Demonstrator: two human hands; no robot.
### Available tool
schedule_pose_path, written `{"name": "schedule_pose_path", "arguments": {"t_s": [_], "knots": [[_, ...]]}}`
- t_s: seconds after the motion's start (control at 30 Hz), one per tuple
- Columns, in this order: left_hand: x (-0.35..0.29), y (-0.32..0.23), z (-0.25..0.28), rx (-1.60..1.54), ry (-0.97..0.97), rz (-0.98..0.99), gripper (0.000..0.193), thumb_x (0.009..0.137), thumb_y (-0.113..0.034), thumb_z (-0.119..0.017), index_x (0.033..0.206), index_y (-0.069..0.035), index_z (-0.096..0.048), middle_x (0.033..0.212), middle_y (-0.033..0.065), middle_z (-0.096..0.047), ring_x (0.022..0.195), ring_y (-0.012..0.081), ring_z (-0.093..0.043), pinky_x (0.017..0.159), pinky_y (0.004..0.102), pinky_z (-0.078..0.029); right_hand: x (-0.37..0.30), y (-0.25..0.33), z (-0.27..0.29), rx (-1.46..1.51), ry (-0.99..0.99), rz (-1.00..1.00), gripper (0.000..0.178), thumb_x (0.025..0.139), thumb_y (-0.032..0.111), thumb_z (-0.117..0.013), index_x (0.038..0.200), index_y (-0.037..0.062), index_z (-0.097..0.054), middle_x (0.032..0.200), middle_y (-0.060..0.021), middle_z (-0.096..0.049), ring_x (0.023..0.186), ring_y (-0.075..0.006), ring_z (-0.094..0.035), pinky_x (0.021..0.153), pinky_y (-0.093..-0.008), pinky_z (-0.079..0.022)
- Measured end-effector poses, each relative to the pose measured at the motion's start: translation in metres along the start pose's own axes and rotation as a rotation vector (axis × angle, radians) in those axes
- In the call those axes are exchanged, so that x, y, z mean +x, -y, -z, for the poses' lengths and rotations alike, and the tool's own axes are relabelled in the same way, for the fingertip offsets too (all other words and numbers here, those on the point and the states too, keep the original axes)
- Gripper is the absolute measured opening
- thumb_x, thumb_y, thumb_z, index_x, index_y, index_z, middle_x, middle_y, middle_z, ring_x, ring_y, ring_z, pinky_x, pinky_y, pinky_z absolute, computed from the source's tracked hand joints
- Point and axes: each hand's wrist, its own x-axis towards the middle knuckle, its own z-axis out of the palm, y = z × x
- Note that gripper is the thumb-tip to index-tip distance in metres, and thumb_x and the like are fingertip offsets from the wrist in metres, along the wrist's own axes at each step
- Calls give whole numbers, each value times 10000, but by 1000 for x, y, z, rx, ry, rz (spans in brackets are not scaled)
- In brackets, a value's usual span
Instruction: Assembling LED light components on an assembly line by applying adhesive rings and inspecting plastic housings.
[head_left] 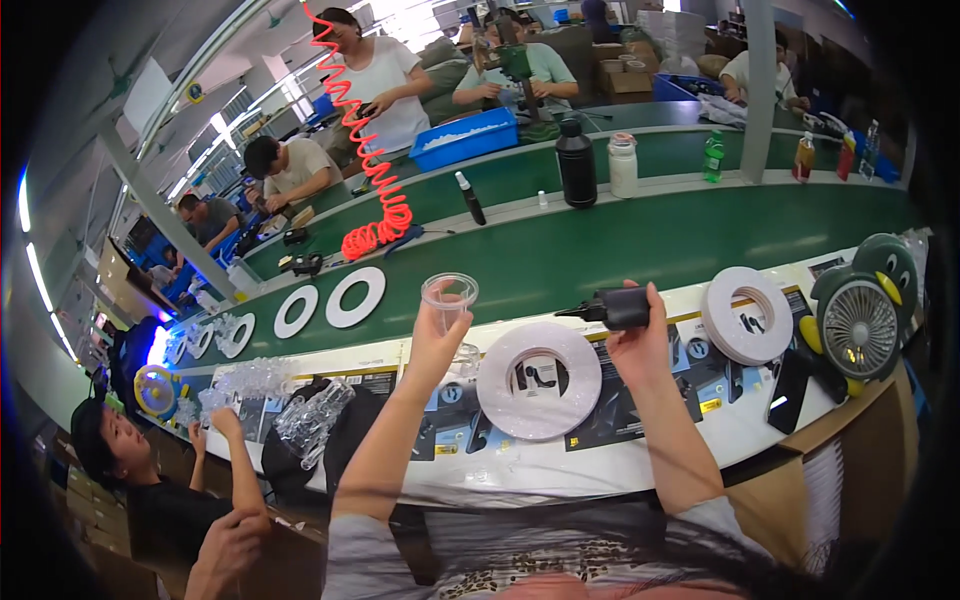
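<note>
My left hand (432,340) holds up a small clear plastic cup-shaped part (449,296) above the bench. My right hand (637,345) grips a small black bottle (620,307) lying sideways, its thin nozzle pointing left toward the clear part. Between and below my hands a white ring (539,381) lies flat on a printed mat on the white bench (620,455).
A stack of white rings (746,315) and a penguin-shaped desk fan (862,318) stand at right. Clear parts (312,418) lie at left beside a seated person (150,470). Behind runs a green conveyor (600,250) carrying white rings (354,297), bottles (575,163), a red coiled hose (368,160), more workers beyond.
</note>
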Motion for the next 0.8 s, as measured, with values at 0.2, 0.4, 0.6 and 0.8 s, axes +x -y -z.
{"name": "schedule_pose_path", "arguments": {"t_s": [0.2, 0.4, 0.6, 0.8], "knots": [[-21, 20, -22, 172, -71, -164, 711, 833, 4, -606, 1444, -36, -245, 1181, 91, -441, 1089, 160, -479, 926, 296, -399, -20, -3, -14, -223, 128, 113, 362, 920, 353, -572, 1231, 171, -531, 1065, -31, -621, 796, -70, -600, 553, -194, -471], [-36, 28, -26, 285, -348, -220, 675, 660, -101, -834, 1234, -27, -487, 1113, 102, -458, 946, 209, -545, 831, 333, -466, -19, -19, -11, -296, 208, 176, 402, 912, 298, -554, 1256, 98, -499, 1100, -108, -624, 913, -176, -633, 683, -283, -528], [-47, 45, -26, 188, -446, -278, 792, 645, -61, -866, 1284, -43, -398, 1123, 85, -524, 1004, 180, -532, 897, 329, -454, -13, -11, 6, 101, 234, -76, 417, 920, 330, -593, 1230, 54, -551, 1118, -127, -627, 743, -106, -592, 557, -188, -498], [-50, 46, -22, 268, -451, -316, 801, 685, -99, -848, 1327, -30, -374, 1089, 99, -534, 1012, 206, -536, 904, 338, -450, 5, -10, 17, 422, 163, -341, 395, 905, 222, -615, 1214, -18, -559, 1198, -70, -558, 627, -48, -468, 585, -165, -468]]}}
